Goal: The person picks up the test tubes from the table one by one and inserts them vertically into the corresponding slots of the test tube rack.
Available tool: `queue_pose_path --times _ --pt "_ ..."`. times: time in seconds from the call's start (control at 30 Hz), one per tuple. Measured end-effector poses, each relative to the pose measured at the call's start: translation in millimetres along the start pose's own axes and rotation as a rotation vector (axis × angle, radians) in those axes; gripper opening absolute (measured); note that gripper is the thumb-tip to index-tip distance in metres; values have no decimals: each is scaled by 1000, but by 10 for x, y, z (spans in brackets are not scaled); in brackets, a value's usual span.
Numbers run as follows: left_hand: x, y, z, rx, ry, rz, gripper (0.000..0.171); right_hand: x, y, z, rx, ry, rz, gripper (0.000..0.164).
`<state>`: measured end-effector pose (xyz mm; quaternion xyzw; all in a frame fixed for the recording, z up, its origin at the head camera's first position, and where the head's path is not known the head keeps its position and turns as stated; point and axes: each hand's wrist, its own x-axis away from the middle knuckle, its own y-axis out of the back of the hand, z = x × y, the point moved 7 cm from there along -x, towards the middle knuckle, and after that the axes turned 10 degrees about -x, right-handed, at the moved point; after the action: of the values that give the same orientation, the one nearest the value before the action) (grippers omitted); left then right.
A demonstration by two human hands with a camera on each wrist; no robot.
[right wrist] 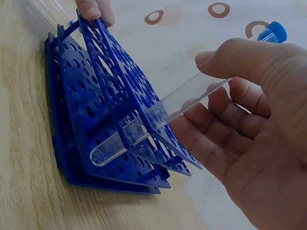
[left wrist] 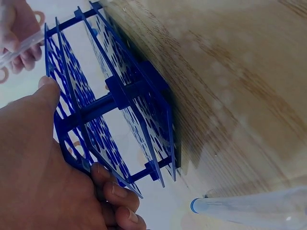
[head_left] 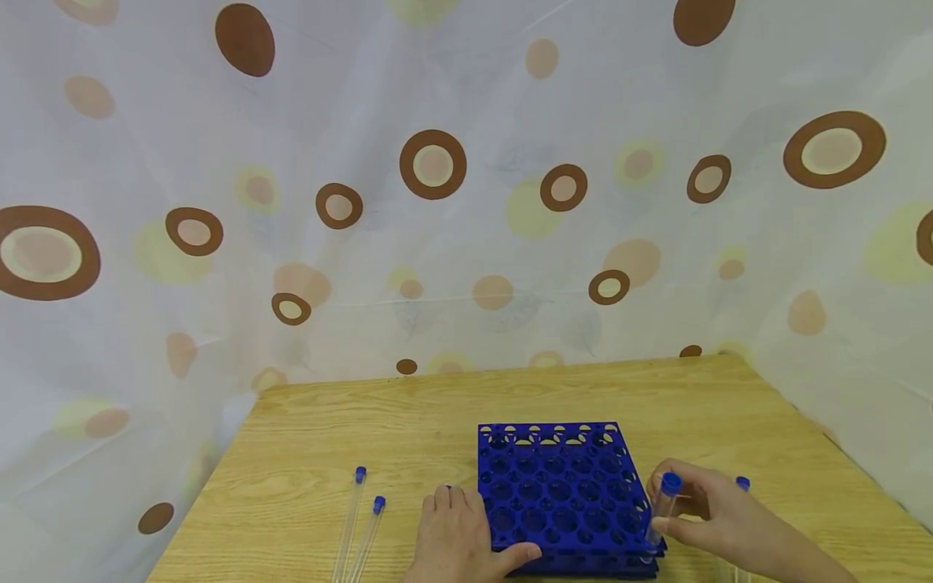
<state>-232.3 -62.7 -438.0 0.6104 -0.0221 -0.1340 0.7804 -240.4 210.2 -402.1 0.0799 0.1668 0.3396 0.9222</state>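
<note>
A dark blue test tube rack (head_left: pixel 583 559) with round holes and stacked plates stands at the table's near side. My left hand (head_left: pixel 452 530) grips its near left corner; in the left wrist view the thumb lies on the top edge and the fingers curl beside the side. Between thumb and fingers, my right hand (head_left: pixel 710 510) holds a clear test tube (right wrist: pixel 184 96) with a blue cap (right wrist: pixel 274 32). That tube slants at the rack's near right corner. Its rounded bottom (right wrist: pixel 99 157) shows below the upper plates in the right wrist view.
Two clear blue-capped tubes (head_left: pixel 350 518) lie on the wooden table (head_left: pixel 408 429) left of the rack. Another blue cap (head_left: pixel 743 483) shows beyond my right hand, its tube partly hidden. A dotted white curtain (head_left: pixel 481 251) hangs behind the table and along its sides.
</note>
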Motion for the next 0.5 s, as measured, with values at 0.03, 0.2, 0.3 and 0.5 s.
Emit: queue_pose_path --times 0.03,0.2,0.3,0.5 --pt "1 -3 2 2 1 3 96 -3 -2 -4 -13 -10 9 14" --pt "2 6 7 7 4 -9 95 -3 -5 -29 -86 -55 31 9" --pt "4 17 4 -7 3 -11 94 0 -8 -22 -92 -47 32 8" --pt "-4 9 0 1 -1 33 95 28 -44 -21 -142 -36 56 7"
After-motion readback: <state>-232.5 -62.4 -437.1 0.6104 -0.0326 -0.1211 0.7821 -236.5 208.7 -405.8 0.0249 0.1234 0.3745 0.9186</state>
